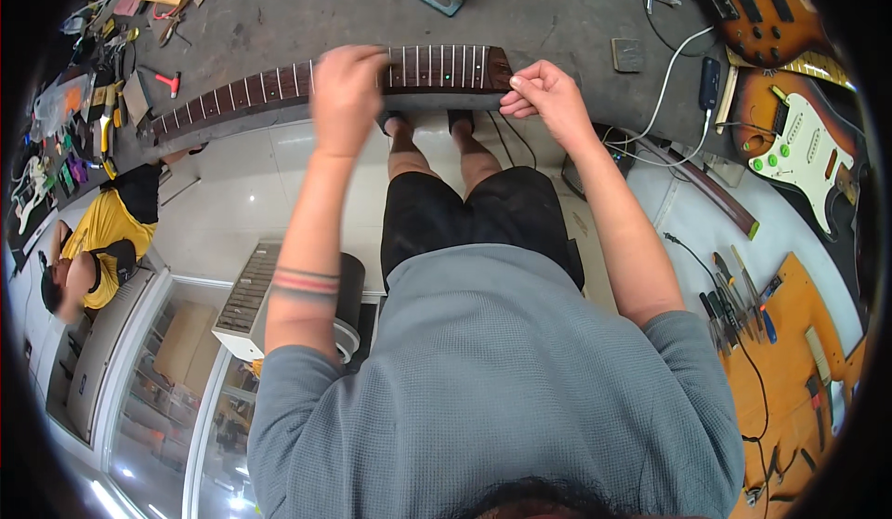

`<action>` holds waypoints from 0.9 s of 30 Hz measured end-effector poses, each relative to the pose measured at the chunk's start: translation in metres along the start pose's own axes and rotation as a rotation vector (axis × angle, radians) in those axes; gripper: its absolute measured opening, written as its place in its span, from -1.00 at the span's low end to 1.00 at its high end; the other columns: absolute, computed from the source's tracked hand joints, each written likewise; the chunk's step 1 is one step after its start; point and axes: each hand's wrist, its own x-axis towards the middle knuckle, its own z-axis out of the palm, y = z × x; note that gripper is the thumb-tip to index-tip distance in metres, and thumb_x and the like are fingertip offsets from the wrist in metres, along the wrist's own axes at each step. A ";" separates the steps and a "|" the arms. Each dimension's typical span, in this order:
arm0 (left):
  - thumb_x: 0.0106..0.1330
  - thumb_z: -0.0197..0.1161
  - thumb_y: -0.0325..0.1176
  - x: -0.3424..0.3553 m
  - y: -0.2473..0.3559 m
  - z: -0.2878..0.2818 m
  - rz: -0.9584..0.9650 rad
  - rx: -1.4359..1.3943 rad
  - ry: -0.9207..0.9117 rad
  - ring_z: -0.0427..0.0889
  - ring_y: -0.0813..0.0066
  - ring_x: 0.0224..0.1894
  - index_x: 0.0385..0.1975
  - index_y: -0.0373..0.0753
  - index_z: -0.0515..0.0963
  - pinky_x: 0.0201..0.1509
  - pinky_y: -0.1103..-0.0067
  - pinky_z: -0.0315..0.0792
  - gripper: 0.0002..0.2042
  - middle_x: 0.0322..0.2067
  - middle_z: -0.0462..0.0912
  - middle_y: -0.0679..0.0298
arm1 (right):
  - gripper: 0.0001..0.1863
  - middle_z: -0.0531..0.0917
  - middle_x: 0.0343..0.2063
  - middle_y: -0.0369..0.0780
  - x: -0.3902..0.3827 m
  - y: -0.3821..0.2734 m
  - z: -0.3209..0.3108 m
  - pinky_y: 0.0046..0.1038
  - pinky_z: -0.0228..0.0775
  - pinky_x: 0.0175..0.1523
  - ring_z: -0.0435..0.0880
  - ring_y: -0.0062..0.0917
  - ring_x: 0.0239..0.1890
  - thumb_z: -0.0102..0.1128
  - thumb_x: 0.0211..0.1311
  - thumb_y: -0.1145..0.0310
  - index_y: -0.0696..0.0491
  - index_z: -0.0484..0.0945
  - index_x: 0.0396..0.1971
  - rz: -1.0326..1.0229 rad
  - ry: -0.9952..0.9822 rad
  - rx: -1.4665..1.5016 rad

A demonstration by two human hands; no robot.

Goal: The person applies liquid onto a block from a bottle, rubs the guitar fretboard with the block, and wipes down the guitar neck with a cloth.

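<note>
A dark fretboard (pixel 251 90) with pale metal frets and small dot inlays lies along the near edge of the bench. It looks like a guitar neck, curved by the lens. My left hand (pixel 348 96) is over the middle of the fretboard, smeared by motion, so its fingers are hard to read. Just beyond the fretboard's right end is my right hand (pixel 550 99), thumb and fingertips pinched together. Whatever it may hold is too small to make out.
Pliers and other tools (pixel 113 110) crowd the bench's left end, near a red-headed hammer (pixel 170 83). A sunburst electric guitar body (pixel 801 152) lies at right beside a white cable (pixel 671 80). A small dark block (pixel 627 55) sits nearer. A person in yellow (pixel 113 226) is at far left.
</note>
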 end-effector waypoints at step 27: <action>0.17 0.38 -0.54 0.007 0.018 0.013 0.029 -0.018 -0.033 0.69 0.17 -0.04 -0.29 -0.18 0.69 0.12 0.27 0.51 -0.86 -0.18 0.77 0.33 | -0.79 0.81 -0.28 -0.10 -0.001 -0.001 0.002 -0.51 0.66 -0.16 0.86 -0.43 -0.26 0.21 0.61 0.30 0.16 0.53 -0.05 -0.022 -0.003 -0.039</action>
